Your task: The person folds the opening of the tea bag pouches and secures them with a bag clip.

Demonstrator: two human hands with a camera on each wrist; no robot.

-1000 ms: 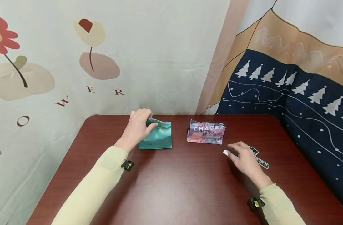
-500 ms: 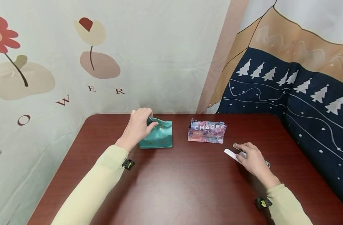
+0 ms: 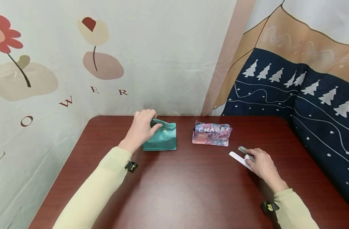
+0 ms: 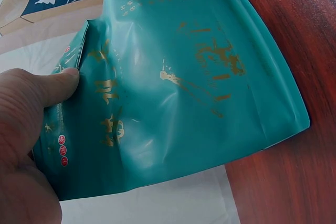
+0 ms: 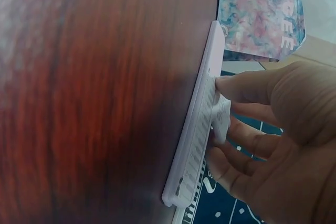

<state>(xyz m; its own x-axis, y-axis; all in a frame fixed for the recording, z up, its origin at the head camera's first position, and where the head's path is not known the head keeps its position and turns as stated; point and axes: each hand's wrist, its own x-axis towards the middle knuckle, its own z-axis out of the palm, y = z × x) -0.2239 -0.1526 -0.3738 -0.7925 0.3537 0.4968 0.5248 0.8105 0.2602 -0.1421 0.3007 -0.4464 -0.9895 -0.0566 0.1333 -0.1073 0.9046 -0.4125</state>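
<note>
My left hand (image 3: 147, 124) grips the top left corner of a teal foil pouch (image 3: 163, 139) that stands on the dark red table (image 3: 185, 190). In the left wrist view the thumb (image 4: 50, 86) presses on the pouch (image 4: 178, 87), which has gold lettering. My right hand (image 3: 255, 159) pinches a long white ribbed strip (image 3: 236, 157) at the table's right. The right wrist view shows the thumb on top of the white strip (image 5: 202, 124) and fingers curled under it. A dark strip (image 3: 243, 148) pokes out beside the hand, mostly hidden.
A pink and blue pouch (image 3: 211, 135) printed CHAGEE lies flat between the two hands, near the table's far edge. Hanging cloths close in the table at the back and on the right (image 3: 306, 105).
My right hand went from lying flat over the strips to pinching the white one, and drew a little right and nearer to me. The left hand and teal pouch stayed put.
</note>
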